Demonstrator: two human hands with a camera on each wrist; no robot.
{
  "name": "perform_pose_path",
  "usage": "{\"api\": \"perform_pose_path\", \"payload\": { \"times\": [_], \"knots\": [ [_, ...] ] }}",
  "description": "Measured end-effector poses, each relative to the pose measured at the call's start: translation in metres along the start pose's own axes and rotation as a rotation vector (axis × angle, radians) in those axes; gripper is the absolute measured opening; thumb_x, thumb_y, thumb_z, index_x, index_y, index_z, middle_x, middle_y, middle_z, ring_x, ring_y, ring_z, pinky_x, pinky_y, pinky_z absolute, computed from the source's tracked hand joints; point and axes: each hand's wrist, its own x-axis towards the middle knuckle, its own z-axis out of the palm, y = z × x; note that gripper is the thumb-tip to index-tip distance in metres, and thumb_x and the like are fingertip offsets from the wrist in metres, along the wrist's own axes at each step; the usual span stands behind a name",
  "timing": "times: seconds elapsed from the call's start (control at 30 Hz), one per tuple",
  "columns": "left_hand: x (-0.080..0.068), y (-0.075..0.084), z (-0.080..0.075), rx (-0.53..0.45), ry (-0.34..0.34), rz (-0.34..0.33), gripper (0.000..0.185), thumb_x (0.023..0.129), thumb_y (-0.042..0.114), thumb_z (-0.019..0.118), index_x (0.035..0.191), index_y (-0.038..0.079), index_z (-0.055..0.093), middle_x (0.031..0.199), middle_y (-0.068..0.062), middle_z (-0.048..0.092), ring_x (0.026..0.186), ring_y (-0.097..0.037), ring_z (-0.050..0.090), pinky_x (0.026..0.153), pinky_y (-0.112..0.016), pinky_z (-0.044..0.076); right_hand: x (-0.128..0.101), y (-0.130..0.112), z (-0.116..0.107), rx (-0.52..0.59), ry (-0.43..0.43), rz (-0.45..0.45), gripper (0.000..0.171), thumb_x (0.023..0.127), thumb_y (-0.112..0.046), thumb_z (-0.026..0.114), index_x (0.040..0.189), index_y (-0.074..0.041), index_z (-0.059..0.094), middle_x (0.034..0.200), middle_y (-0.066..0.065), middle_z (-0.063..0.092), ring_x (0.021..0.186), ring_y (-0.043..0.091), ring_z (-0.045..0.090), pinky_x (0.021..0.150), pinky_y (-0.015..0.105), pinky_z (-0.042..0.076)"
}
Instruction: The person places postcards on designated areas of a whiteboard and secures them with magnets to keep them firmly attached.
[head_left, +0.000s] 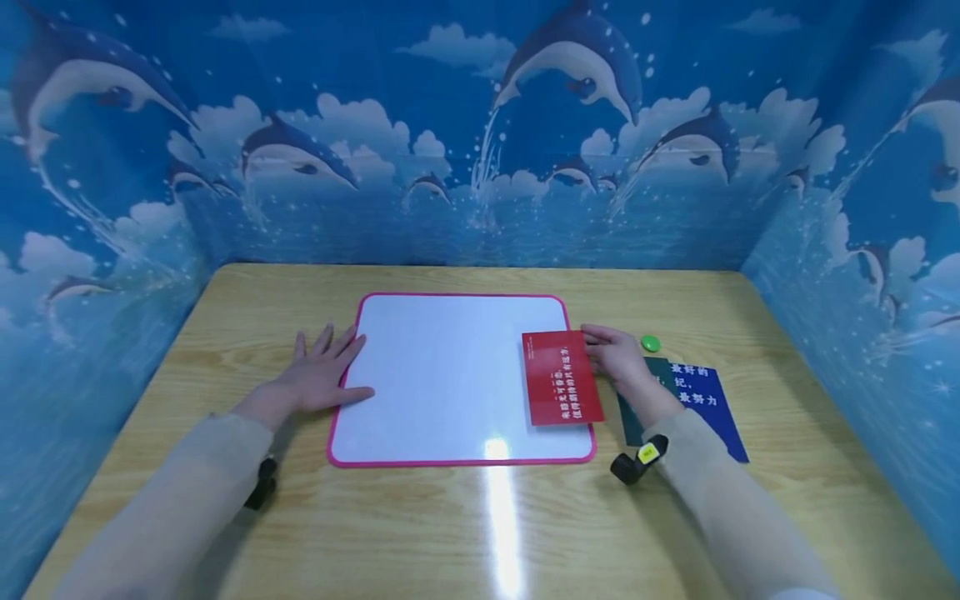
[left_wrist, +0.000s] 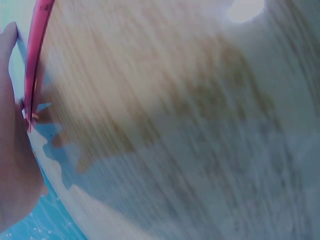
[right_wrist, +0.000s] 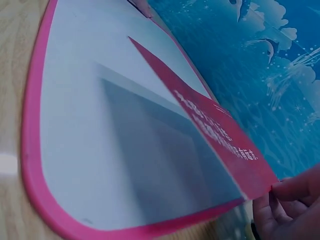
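From the head camera, the left hand lies flat with fingers spread on the wooden table, its fingertips over the pink-framed whiteboard's left edge. The right hand pinches the right edge of a red card lying over the board's right side; a green magnet and blue cards sit just beside it. The left wrist view, blurred, shows the palm against the board's pink rim. The right wrist view shows fingertips gripping the card's corner, lifted slightly above the white surface.
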Motion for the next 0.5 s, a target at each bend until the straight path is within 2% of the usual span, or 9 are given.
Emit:
{"api": "perform_pose_path", "payload": {
  "times": [0.27, 0.5],
  "knots": [
    [0.001, -0.001, 0.001, 0.004, 0.0, -0.011, 0.098, 0.081, 0.071, 0.048, 0.151, 0.011, 0.013, 0.158, -0.016, 0.005, 0.141, -0.047, -0.005, 0.104, -0.069, -0.016, 0.004, 0.0, 0.009, 0.02, 0.004, 0.021, 0.045, 0.099, -0.01, 0.042, 0.143, -0.014, 0.038, 0.142, 0.009, 0.047, 0.122, 0.024, 0.052, 0.083, 0.023, 0.053],
    [0.003, -0.003, 0.004, 0.012, -0.009, -0.011, 0.098, 0.081, 0.072, 0.046, 0.151, 0.013, 0.011, 0.158, -0.014, 0.004, 0.142, -0.046, -0.005, 0.105, -0.068, -0.015, 0.006, 0.001, 0.017, 0.017, 0.01, 0.036, 0.043, 0.099, -0.011, 0.042, 0.142, -0.015, 0.041, 0.141, 0.009, 0.048, 0.121, 0.024, 0.054, 0.085, 0.026, 0.053]
  ]
}}
